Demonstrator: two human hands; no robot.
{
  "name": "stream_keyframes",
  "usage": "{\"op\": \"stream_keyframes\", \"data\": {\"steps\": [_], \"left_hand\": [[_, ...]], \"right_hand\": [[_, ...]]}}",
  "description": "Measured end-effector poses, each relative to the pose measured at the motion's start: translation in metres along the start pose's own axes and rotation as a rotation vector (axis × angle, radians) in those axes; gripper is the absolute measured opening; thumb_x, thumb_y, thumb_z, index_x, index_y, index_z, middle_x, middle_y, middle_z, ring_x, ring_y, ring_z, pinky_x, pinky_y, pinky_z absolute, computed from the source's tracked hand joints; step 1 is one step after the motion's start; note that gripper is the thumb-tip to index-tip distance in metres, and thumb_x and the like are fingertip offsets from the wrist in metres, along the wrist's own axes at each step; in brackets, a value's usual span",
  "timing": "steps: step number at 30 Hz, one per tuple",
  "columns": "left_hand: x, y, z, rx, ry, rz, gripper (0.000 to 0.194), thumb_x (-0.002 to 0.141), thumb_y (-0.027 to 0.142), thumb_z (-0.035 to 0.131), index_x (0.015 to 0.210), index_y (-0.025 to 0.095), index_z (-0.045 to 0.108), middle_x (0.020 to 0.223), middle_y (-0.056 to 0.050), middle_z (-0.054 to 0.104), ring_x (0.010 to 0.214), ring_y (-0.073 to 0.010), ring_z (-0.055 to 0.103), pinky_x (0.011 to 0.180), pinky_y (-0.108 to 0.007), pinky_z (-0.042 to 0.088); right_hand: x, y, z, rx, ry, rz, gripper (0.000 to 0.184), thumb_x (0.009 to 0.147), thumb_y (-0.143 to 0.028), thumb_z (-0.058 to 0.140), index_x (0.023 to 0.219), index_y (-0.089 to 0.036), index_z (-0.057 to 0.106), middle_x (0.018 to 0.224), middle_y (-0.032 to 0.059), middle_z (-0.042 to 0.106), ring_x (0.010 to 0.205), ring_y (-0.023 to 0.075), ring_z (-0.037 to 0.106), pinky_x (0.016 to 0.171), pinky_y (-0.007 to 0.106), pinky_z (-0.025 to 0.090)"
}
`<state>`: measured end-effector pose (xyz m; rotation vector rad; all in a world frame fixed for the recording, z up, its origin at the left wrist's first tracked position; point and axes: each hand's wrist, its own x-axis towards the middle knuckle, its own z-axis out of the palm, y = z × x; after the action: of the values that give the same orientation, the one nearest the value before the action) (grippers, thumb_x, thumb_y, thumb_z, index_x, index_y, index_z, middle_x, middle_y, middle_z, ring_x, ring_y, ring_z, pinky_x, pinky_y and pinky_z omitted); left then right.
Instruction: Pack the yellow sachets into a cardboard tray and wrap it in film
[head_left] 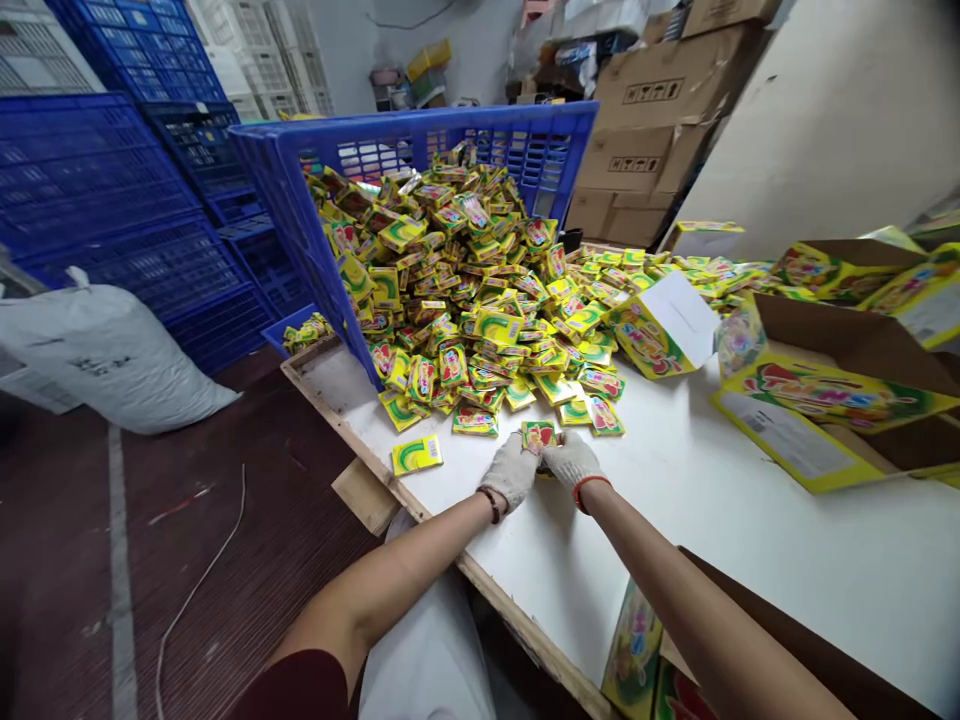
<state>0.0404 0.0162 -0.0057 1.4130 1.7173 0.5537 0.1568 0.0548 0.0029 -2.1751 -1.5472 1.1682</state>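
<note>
My left hand point(511, 472), in a white knitted glove, is closed on the left side of a small yellow and green candy box point(538, 434). From the other side my right hand point(574, 463), gloved alike, grips the same box. Both hands are low over the white tabletop, and a yellow edge shows beneath the box, perhaps of another one. Just beyond my fingers a heap of the same boxes point(480, 330) spills out of a tipped blue crate point(330, 260). One single box point(417, 455) lies apart, left of my left hand.
Open display cartons point(832, 390) stand on the right of the white table point(675, 490), and another open carton point(637, 640) is under my right forearm. A wooden rim point(510, 605) edges the table. On the floor at left are a white sack point(112, 345) and stacked blue crates point(97, 180).
</note>
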Motion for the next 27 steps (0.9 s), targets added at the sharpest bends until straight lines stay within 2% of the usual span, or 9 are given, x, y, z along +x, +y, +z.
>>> {"op": "stream_keyframes", "data": {"steps": [6, 10, 13, 15, 17, 18, 21, 24, 27], "left_hand": [[-0.001, -0.025, -0.061, 0.581, 0.129, 0.217, 0.028, 0.097, 0.015, 0.038, 0.109, 0.008, 0.062, 0.121, -0.016, 0.055, 0.117, -0.0294, 0.046, 0.101, -0.042, 0.032], [0.023, -0.038, -0.093, 0.796, 0.14, 0.153, 0.039, 0.095, 0.008, 0.03, 0.118, 0.005, 0.061, 0.119, -0.019, 0.055, 0.117, -0.0344, 0.045, 0.101, -0.051, 0.03], [0.036, -0.042, -0.097, 0.816, 0.056, 0.126, 0.035, 0.093, 0.027, 0.05, 0.123, 0.011, 0.062, 0.119, -0.017, 0.057, 0.111, -0.0355, 0.051, 0.09, -0.048, 0.04], [0.034, -0.04, -0.095, 0.794, -0.033, 0.139, 0.04, 0.087, 0.038, 0.062, 0.119, 0.016, 0.066, 0.116, -0.015, 0.059, 0.106, -0.0339, 0.056, 0.083, -0.043, 0.044], [0.021, -0.034, -0.092, 0.755, -0.136, 0.219, 0.029, 0.086, 0.033, 0.063, 0.111, 0.021, 0.071, 0.111, -0.008, 0.063, 0.104, -0.0261, 0.058, 0.083, -0.036, 0.044], [0.011, -0.031, -0.092, 0.737, -0.174, 0.264, 0.025, 0.088, 0.026, 0.059, 0.109, 0.022, 0.071, 0.111, -0.005, 0.064, 0.104, -0.0218, 0.058, 0.085, -0.031, 0.044], [-0.023, -0.028, -0.1, 0.724, -0.182, 0.316, 0.024, 0.092, 0.021, 0.053, 0.108, 0.019, 0.07, 0.115, -0.005, 0.062, 0.11, -0.0198, 0.055, 0.09, -0.029, 0.043], [-0.044, -0.046, -0.121, 0.784, 0.004, 0.185, 0.052, 0.082, 0.034, 0.069, 0.128, 0.012, 0.06, 0.129, -0.015, 0.054, 0.121, -0.0325, 0.048, 0.104, -0.044, 0.037], [-0.046, -0.077, -0.14, 0.791, 0.052, 0.015, 0.054, 0.077, 0.017, 0.067, 0.129, 0.007, 0.055, 0.125, -0.02, 0.055, 0.116, -0.0369, 0.052, 0.097, -0.05, 0.041]], "right_hand": [[-0.022, -0.007, -0.006, -0.284, -0.153, -0.193, 0.071, 0.082, -0.02, 0.065, 0.148, -0.013, 0.038, 0.13, 0.0128, 0.053, 0.112, 0.0225, 0.056, 0.085, 0.026, 0.043], [-0.041, -0.019, -0.002, -0.674, -0.302, -0.441, 0.04, 0.082, -0.02, 0.061, 0.121, -0.011, 0.062, 0.12, 0.0137, 0.054, 0.102, 0.0263, 0.056, 0.082, 0.033, 0.041], [-0.055, -0.024, 0.005, -0.778, -0.286, -0.584, 0.035, 0.081, -0.021, 0.059, 0.116, -0.016, 0.064, 0.125, 0.0136, 0.05, 0.106, 0.0272, 0.053, 0.086, 0.034, 0.042], [-0.06, -0.025, 0.009, -0.869, -0.235, -0.655, 0.044, 0.078, -0.021, 0.059, 0.122, -0.014, 0.061, 0.148, 0.0164, 0.034, 0.132, 0.0336, 0.038, 0.103, 0.039, 0.036], [-0.061, -0.023, 0.011, -0.935, -0.192, -0.71, 0.057, 0.074, -0.021, 0.061, 0.131, -0.014, 0.057, 0.16, 0.0157, 0.012, 0.148, 0.0372, 0.01, 0.116, 0.045, 0.017], [-0.059, -0.022, 0.012, -0.938, -0.195, -0.74, 0.06, 0.073, -0.021, 0.062, 0.133, -0.014, 0.056, 0.16, 0.0158, 0.014, 0.148, 0.0368, 0.011, 0.117, 0.046, 0.015], [-0.05, -0.015, 0.015, -0.857, -0.257, -0.811, 0.05, 0.074, -0.018, 0.059, 0.125, -0.013, 0.058, 0.132, 0.0139, 0.048, 0.116, 0.0292, 0.05, 0.098, 0.04, 0.039], [-0.043, -0.005, 0.019, -0.808, -0.288, -0.852, 0.042, 0.075, -0.015, 0.057, 0.118, -0.012, 0.06, 0.121, 0.0129, 0.05, 0.098, 0.0253, 0.054, 0.084, 0.037, 0.043], [-0.042, -0.002, 0.02, -0.784, -0.31, -0.885, 0.034, 0.083, -0.021, 0.056, 0.116, -0.012, 0.064, 0.123, 0.0143, 0.05, 0.101, 0.0239, 0.054, 0.088, 0.035, 0.043]]}}
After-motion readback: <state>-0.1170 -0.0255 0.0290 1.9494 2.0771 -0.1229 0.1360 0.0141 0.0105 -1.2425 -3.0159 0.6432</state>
